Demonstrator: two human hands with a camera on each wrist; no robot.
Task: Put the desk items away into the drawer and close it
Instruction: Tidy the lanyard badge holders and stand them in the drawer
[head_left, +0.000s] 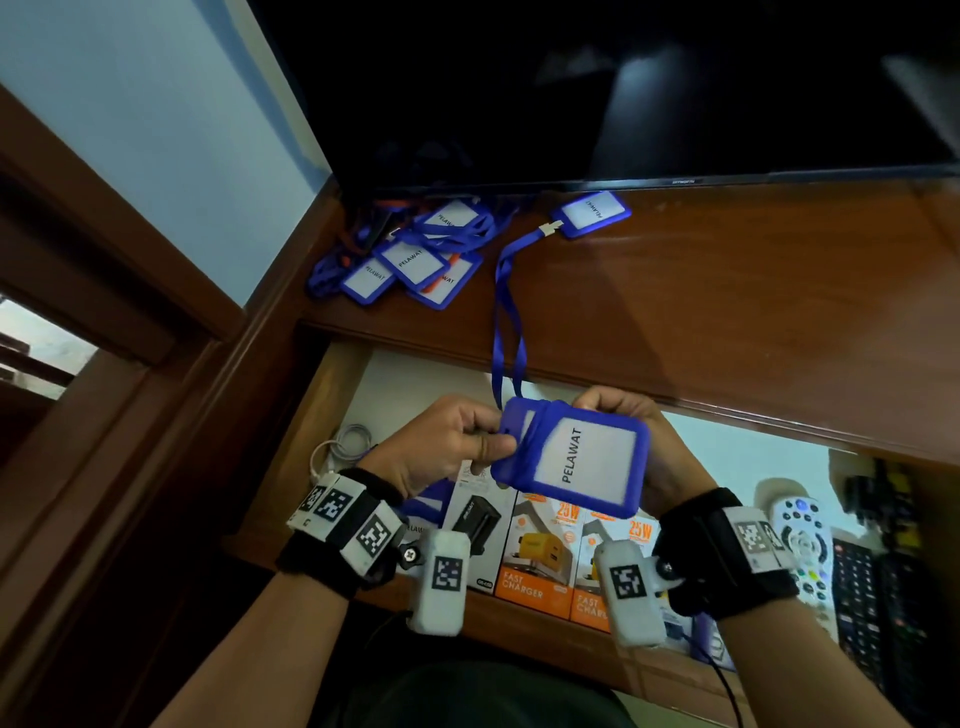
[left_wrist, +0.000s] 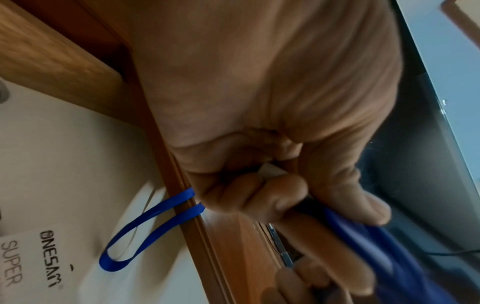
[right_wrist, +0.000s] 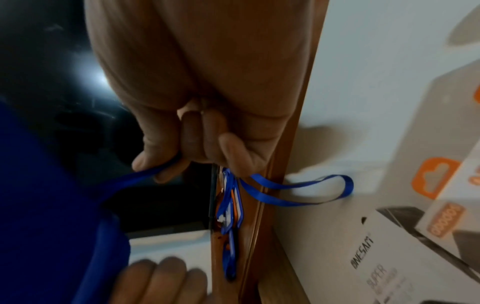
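Two hands: both grip one blue badge holder (head_left: 574, 454), marked PELAWAT, above the open drawer (head_left: 332, 395).
Left hand (head_left: 447, 447): thumb and curled fingers pinch the holder's left edge.
Right hand (head_left: 631, 415): fingers curled round the holder's top right; the thumb is hidden.
Lanyard (head_left: 506, 332): runs from a second badge (head_left: 592, 213) on the desk (head_left: 727, 312) over the edge, possibly looping into the drawer; the wrist views are blurred.
Badge pile (head_left: 410, 260): back left of the desk, below the dark screen (head_left: 623, 88).
Drawer contents: charger boxes (head_left: 540, 551), remote control (head_left: 802, 545), coiled cable (head_left: 340, 447).
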